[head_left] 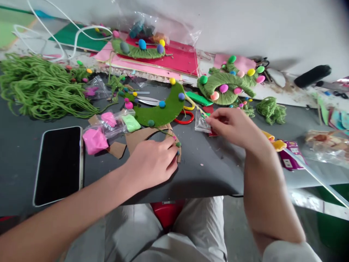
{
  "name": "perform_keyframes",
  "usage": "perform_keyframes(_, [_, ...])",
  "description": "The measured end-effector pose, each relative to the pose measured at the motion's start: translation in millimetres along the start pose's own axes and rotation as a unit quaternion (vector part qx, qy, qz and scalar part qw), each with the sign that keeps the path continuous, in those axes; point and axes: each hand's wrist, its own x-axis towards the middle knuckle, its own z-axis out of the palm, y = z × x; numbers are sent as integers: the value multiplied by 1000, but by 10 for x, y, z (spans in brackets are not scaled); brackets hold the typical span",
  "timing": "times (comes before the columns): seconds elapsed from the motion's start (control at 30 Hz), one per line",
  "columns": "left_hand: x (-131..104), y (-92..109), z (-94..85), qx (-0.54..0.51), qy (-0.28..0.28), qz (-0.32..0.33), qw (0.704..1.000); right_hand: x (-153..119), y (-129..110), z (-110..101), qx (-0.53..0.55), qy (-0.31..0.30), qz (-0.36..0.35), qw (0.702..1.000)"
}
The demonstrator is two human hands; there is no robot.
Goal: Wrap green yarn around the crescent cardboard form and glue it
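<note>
A green crescent [160, 114] studded with coloured balls lies in the middle of the table. From its upper right tip runs a thin pale yellow-green strand [196, 104], pinched between the fingertips of my right hand [231, 127]. My left hand [154, 160] rests on cut brown cardboard [135, 141] just below the crescent, fingers curled; what they hold, if anything, is hidden. Small coloured balls [178, 145] show beside its fingertips. Red-handled scissors [185, 120] lie partly under the crescent.
Green yarn [40, 87] is heaped at left, behind a phone [58, 165] and a pink packet [95, 141]. Yarn-wrapped crescents with balls lie at the back, one [139, 50] on red sheets and others [226, 85] at right. A purple packet [291, 156] is near my right forearm.
</note>
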Motion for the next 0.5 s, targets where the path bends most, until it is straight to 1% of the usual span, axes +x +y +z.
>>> perform_keyframes(0.03, [6, -29, 9, 2, 3, 10, 1000, -1, -31, 5, 97, -1, -17, 995])
perform_keyframes(0.07, [2, -47, 27, 2, 7, 17, 1000, 1, -56, 44, 190, 4, -37, 981])
perform_keyframes(0.13, [-31, -58, 84, -5, 22, 19, 1000, 18, -85, 207, 340, 17, -82, 937])
perform_keyframes(0.17, [-55, -56, 116, -11, 33, 17, 999, 31, -88, 310, 384, 19, -95, 918])
perform_keyframes(0.23, [-101, -50, 179, -21, 64, 11, 998, 54, -76, 502, 427, 19, -98, 899])
perform_keyframes(0.33, [-139, -40, 252, -36, 90, 5, 995, 61, -37, 664, 446, 9, -75, 892])
perform_keyframes(0.4, [-145, -32, 280, -39, 92, 3, 995, 46, -16, 697, 443, 2, -68, 894])
perform_keyframes(0.5, [-148, -24, 295, -45, 101, 8, 994, 18, -3, 722, 407, 9, -75, 910])
